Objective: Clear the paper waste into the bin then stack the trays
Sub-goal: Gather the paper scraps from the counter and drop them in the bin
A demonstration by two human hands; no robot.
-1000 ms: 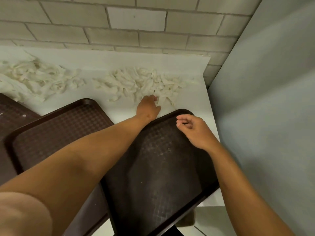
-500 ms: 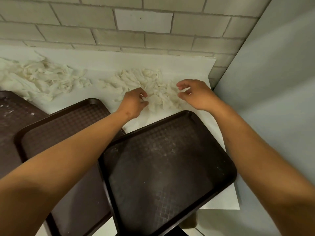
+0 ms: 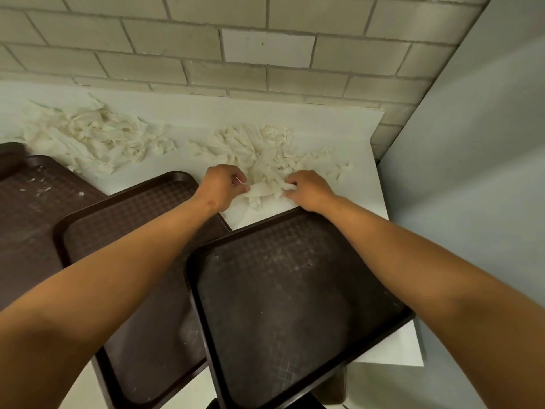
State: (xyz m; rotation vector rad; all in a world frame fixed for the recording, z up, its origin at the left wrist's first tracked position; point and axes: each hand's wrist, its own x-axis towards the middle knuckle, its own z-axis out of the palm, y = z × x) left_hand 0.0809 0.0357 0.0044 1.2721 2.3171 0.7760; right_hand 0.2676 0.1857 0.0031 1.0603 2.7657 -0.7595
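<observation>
While both hands, left (image 3: 222,187) and right (image 3: 306,188), pinch the paper (image 3: 265,160) mid-frame, it looks light and limp. Best scooped from underneath.

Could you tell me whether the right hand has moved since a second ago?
Yes. The right hand has left the near tray and gone forward onto the right paper pile, where it now pinches shreds opposite the left hand.

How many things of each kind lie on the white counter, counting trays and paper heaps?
Brown trays: 3, right, middle, left
Heaps of shredded paper: 2, left, right
Total: 5
The left hand and right hand both grip paper from the right heap.
</observation>
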